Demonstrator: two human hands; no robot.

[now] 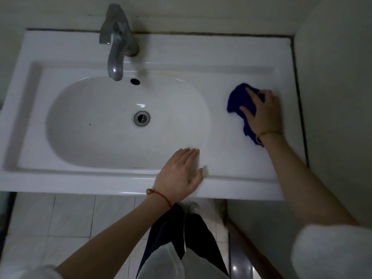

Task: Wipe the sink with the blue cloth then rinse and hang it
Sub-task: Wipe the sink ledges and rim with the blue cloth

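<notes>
Right hand (263, 113) on blue cloth (236, 99)

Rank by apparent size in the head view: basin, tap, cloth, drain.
1. basin
2. tap, though it is nearer the camera, so this is unsure
3. cloth, partly hidden under the right hand
4. drain

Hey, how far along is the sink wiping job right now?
Wiping is in hand: the right hand presses the blue cloth on the flat ledge right of the basin, while the left hand rests flat on the sink's front rim. Nothing shows which parts are already wiped. Left: rinsing, since no water runs from the faucet, then hanging the cloth.
</notes>
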